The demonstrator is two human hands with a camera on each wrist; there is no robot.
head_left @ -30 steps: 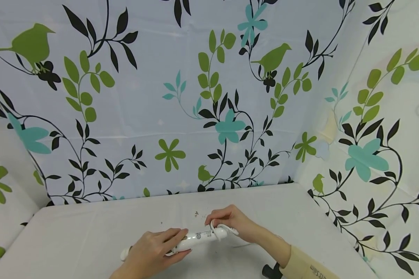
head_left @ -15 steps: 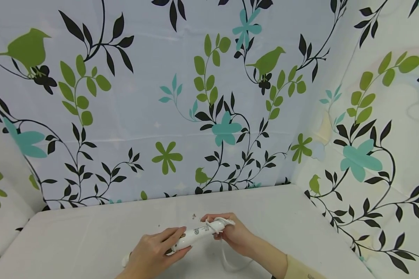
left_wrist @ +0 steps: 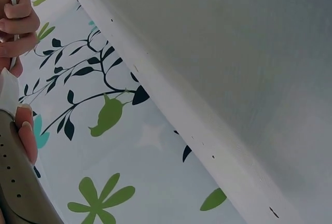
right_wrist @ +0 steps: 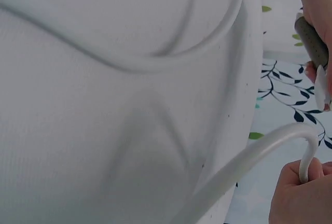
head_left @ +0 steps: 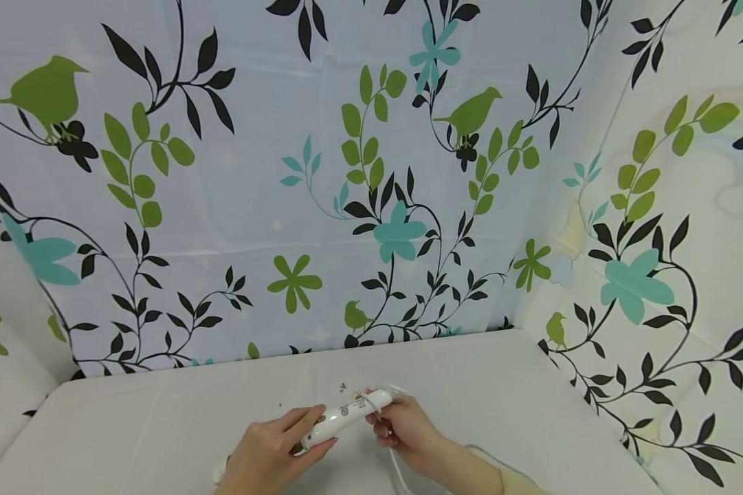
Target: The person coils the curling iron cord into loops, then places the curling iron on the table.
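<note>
My left hand (head_left: 266, 447) grips a white hair straightener (head_left: 334, 421) around its middle, thumb on the near side and fingers over the top. Its handle end, with small printed marks, points up and right. In the left wrist view the straightener's grey-brown part (left_wrist: 21, 182) shows a row of small dots. My right hand (head_left: 408, 430) is at the handle end, fingers curled on the white power cord (head_left: 398, 471). Part of the cord wraps over the handle. The right wrist view shows the cord (right_wrist: 301, 130) bending into the right hand (right_wrist: 301, 195).
A white-covered table (head_left: 161, 419) lies under both hands, with a few small dark specks (head_left: 343, 388) beyond them. Patterned cloth walls (head_left: 223, 206) stand behind and at the sides. More cord (head_left: 501, 460) trails over the table by the right forearm.
My right hand has come from above the handle end to its near side, drawing the cord down. The handle end has tilted upward. My left hand keeps its grip.
</note>
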